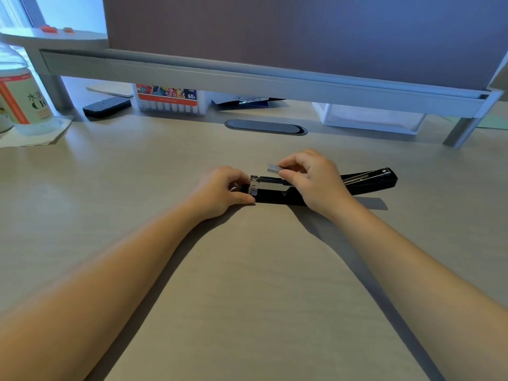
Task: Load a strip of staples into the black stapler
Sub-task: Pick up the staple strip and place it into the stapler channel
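the black stapler [275, 195] lies hinged wide open on the desk [247, 270], its lid [368, 180] flung out flat toward 3 o'clock and the metal magazine channel [270, 182] facing up at the middle. the left hand [222, 191] sits at the 9 o'clock end of the base, thumb and fingers closed narrowly on the front of the magazine, pinning it down. the right hand [308, 180] holds the strip of staples [273, 168] in a tight pinch between thumb and forefinger, the free end poking out toward 9 o'clock.

the strip hovers just above the channel, at about 12 o'clock from it, nearly parallel with its length and not yet seated. which way the staple legs point cannot be told at this size.

to do this step well, i judge the strip should come down with legs downward and level, straddling the rail rather than tipping in at one end, since a loose strip can snap if twisted. the left hand should keep the base from sliding while the right lowers gently, then nudges the strip toward the 9 o'clock front.
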Demonstrator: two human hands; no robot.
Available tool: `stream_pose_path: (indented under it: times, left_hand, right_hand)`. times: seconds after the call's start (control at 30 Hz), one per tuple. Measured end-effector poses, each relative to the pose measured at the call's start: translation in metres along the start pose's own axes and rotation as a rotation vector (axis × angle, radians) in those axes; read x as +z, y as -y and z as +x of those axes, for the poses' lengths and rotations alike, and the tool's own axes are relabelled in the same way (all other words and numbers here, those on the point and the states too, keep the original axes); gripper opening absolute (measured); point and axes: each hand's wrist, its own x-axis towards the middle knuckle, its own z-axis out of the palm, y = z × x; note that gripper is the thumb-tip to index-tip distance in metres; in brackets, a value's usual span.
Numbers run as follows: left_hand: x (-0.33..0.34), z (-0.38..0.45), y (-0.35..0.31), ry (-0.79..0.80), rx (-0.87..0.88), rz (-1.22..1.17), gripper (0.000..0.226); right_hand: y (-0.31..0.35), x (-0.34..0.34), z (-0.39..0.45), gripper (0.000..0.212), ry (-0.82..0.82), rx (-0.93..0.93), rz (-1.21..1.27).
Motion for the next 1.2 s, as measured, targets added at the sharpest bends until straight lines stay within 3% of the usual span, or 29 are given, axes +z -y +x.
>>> stream_pose_path:
  times: [0.93,1.1,1.2]
  left_hand:
    - [0.004,0.005,0.009,-0.008,-0.002,0.029,0.031]
    - [0.002,0.005,0.010,0.002,-0.006,0.024,0.032]
    - [0.002,0.003,0.009,0.003,-0.018,0.007,0.030]
  right_hand:
    - [-0.003,0.004,0.012,0.030,0.198,-0.021,-0.066]
    - [-0.012,-0.009,0.001,0.042,0.172,-0.040,-0.164]
    - [-0.023,-0.030,-0.009,0.049,0.175,0.003,-0.393]
